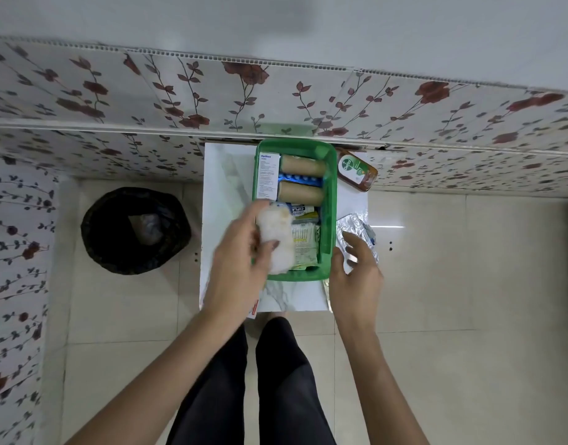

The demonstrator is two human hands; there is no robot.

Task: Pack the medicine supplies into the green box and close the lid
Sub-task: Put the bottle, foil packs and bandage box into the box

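Note:
The open green box stands on a small white marble-patterned table. Inside lie a white medicine carton, two tan bandage rolls, a blue blister strip and a pack of cotton swabs. My left hand holds a white cotton pack over the box's near left corner. My right hand hovers with fingers apart at the box's right side, just over a silvery foil packet. A brown Dettol bottle lies on the table to the right of the box.
A black lined bin stands on the tiled floor left of the table. A floral-patterned wall runs behind the table. A small red-and-white card pokes out at the table's front edge under my left wrist. My legs are below the table.

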